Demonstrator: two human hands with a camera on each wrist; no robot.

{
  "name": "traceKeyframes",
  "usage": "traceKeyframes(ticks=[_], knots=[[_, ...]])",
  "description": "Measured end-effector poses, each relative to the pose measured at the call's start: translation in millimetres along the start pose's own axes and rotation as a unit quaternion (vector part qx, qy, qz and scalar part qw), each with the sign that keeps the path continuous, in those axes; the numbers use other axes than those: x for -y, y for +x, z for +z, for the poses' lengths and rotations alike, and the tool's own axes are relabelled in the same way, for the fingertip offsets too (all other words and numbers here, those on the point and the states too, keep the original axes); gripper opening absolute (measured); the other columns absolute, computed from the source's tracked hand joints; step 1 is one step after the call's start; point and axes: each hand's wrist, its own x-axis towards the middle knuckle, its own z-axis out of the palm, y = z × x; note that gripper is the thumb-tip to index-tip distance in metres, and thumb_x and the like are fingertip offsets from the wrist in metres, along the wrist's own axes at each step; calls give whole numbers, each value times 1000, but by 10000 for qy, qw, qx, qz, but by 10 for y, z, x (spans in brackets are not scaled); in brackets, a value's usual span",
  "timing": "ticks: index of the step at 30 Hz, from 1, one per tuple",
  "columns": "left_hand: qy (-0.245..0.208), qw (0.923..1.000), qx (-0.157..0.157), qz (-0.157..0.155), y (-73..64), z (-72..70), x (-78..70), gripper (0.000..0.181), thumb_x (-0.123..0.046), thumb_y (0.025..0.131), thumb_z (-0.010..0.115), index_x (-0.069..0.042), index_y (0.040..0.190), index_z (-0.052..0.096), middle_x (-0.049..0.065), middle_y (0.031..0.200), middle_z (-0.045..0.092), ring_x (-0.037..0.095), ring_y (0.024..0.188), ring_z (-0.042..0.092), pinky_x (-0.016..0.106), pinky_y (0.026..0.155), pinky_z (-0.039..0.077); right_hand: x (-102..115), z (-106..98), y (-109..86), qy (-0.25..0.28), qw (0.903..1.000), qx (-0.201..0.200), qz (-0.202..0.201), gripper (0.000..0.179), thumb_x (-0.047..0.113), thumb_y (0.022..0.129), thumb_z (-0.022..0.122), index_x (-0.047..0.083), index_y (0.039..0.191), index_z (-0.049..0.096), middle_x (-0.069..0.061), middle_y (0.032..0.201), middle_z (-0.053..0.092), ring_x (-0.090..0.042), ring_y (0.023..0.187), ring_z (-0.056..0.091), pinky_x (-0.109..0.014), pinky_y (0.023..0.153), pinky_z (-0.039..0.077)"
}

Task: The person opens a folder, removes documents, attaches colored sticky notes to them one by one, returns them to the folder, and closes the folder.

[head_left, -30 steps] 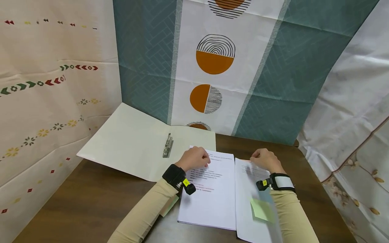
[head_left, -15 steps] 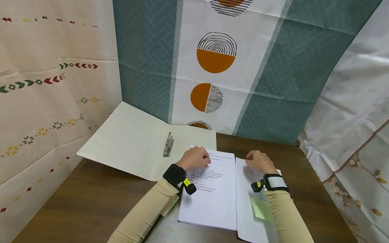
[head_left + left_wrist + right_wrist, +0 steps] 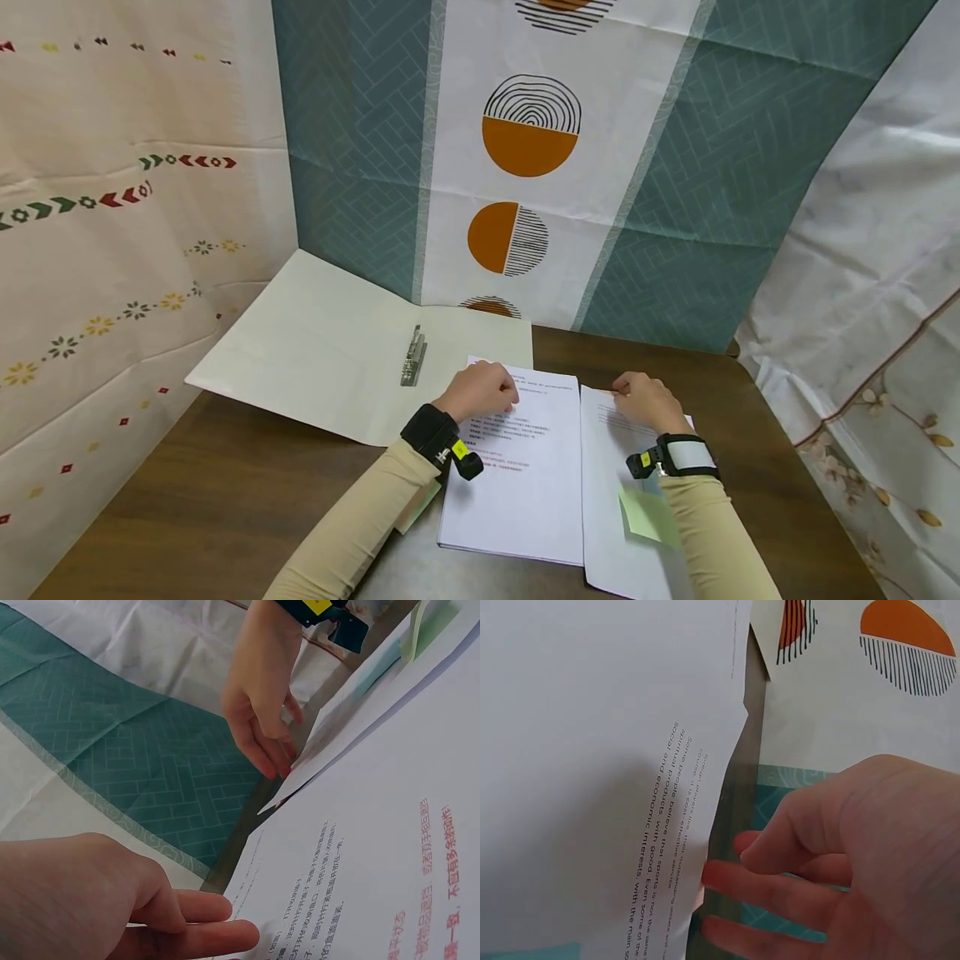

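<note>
My left hand (image 3: 480,392) rests on the upper left of a stack of printed sheets (image 3: 517,508), fingers loosely extended over the page in the left wrist view. My right hand (image 3: 651,402) is at the top edge of a second set of printed papers (image 3: 606,533), just right of the stack. In the right wrist view its fingertips (image 3: 718,874) meet the paper edge, with the thumb apart from the sheet. A pale green sticky note (image 3: 647,515) lies on the right papers, partly covered by the right forearm.
A white folder (image 3: 322,350) lies spread behind the left hand, with a metal clip (image 3: 412,358) near its fold. Another green sticky note (image 3: 417,508) shows beside the left forearm. Patterned cloths (image 3: 675,250) hang around the wooden table (image 3: 187,500).
My right hand has shifted slightly left along the top edge of the right papers, then a little back. The left hand and the stack have stayed put.
</note>
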Motion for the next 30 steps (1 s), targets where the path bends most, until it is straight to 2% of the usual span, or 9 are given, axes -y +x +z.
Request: traceKeyframes(ticks=[10, 16, 18, 21, 23, 25, 26, 28, 30], knots=[[-53, 10000, 28, -65, -3, 3, 10, 20, -20, 108, 72, -15, 102, 90, -3, 84, 82, 13, 83, 65, 32, 78, 43, -15, -66, -28, 45, 9996, 215, 158, 47, 17, 107, 58, -9, 145, 65, -33, 144, 72, -51, 132, 69, -72, 111, 54], [-26, 10000, 0, -21, -8, -16, -3, 21, -19, 108, 71, -13, 103, 90, -3, 84, 82, 13, 84, 65, 32, 79, 44, -51, -88, -5, -125, 9986, 509, 21, 59, 18, 111, 45, -13, 161, 48, -38, 159, 59, -55, 145, 61, -73, 122, 47], [-5, 10000, -8, -11, -1, -18, -3, 21, -19, 108, 71, -13, 103, 90, -3, 84, 82, 13, 84, 65, 32, 79, 45, -67, -94, -3, -106, 9984, 545, -44, 61, 18, 111, 43, -14, 164, 43, -38, 161, 57, -54, 145, 60, -73, 122, 46], [13, 10000, 11, -32, 3, -15, -2, 21, -19, 108, 70, -14, 103, 90, -4, 83, 82, 12, 85, 65, 32, 79, 44, -105, -81, 11, -49, 9993, 355, -143, 59, 17, 112, 45, -12, 163, 46, -37, 152, 65, -50, 133, 68, -69, 113, 54], [5, 10000, 45, -55, 3, -11, -1, 22, -19, 108, 70, -14, 102, 90, -4, 82, 82, 12, 83, 64, 31, 78, 43, -124, -63, 27, 3, 9999, 96, -143, 54, 14, 111, 50, -9, 159, 53, -35, 138, 73, -46, 117, 73, -62, 98, 60], [-4, 10000, 73, -57, 3, -5, 1, 22, -19, 108, 70, -14, 102, 90, -4, 82, 81, 12, 82, 63, 31, 76, 42, -129, -37, 51, -3, 9996, -231, -163, 47, 11, 109, 55, -7, 153, 60, -32, 126, 77, -42, 103, 74, -54, 83, 61], [-12, 9999, 83, -58, 4, -2, 2, 21, -19, 108, 70, -14, 102, 90, -4, 81, 81, 12, 81, 62, 30, 75, 42, -125, -26, 64, 3, 9992, -382, -146, 44, 10, 108, 58, -5, 149, 64, -31, 123, 78, -41, 99, 74, -53, 79, 60], [-25, 10000, 82, -47, 7, 4, 5, 21, -19, 108, 71, -14, 101, 90, -4, 81, 80, 12, 80, 62, 30, 74, 42, -106, -14, 92, -41, 9980, -620, -109, 40, 11, 106, 63, -4, 142, 69, -32, 124, 77, -43, 101, 74, -55, 80, 61], [-22, 10000, 77, -45, 12, 9, 6, 21, -20, 108, 71, -14, 101, 90, -4, 81, 81, 12, 80, 62, 29, 74, 41, -85, -8, 121, -116, 9971, -755, -69, 37, 15, 105, 67, -5, 136, 72, -33, 131, 76, -47, 110, 73, -62, 89, 62]])
